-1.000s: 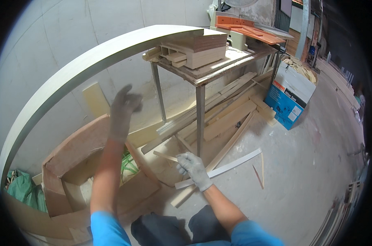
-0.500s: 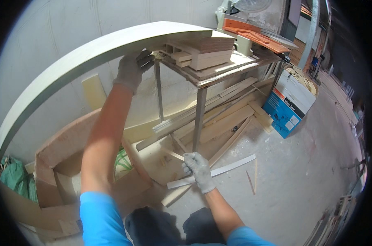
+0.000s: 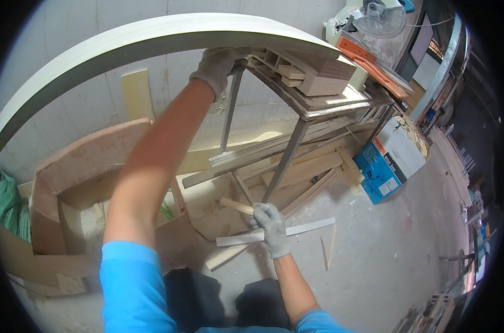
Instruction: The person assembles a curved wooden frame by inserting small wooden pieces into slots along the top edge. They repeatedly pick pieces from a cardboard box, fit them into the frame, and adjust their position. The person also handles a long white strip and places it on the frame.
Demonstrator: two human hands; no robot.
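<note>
A long arched board (image 3: 152,41), white on its outer face and grey beneath, sweeps across the top, its right part over wood pieces on a workbench. My gloved left hand (image 3: 216,66) is raised against its underside by the bench's left corner; its fingers are mostly hidden in shadow and behind the board. Lower down, my gloved right hand (image 3: 273,230) closes around one end of a short, thin wooden strip (image 3: 236,205), which points away to the left. A white strip (image 3: 313,226) lies on the floor behind that hand.
The bench (image 3: 313,114) carries stacked wood pieces (image 3: 327,77) and a saw (image 3: 374,22) with orange parts. Planks (image 3: 296,172) lie beneath it. A blue and white box (image 3: 382,172) of offcuts stands right. At left are a curved wooden form (image 3: 52,188) and a green sack (image 3: 6,202).
My left hand has moved right along the arched board to the bench corner, its fingers now mostly hidden. My right hand keeps hold of the wooden strip. The view has shifted slightly.
</note>
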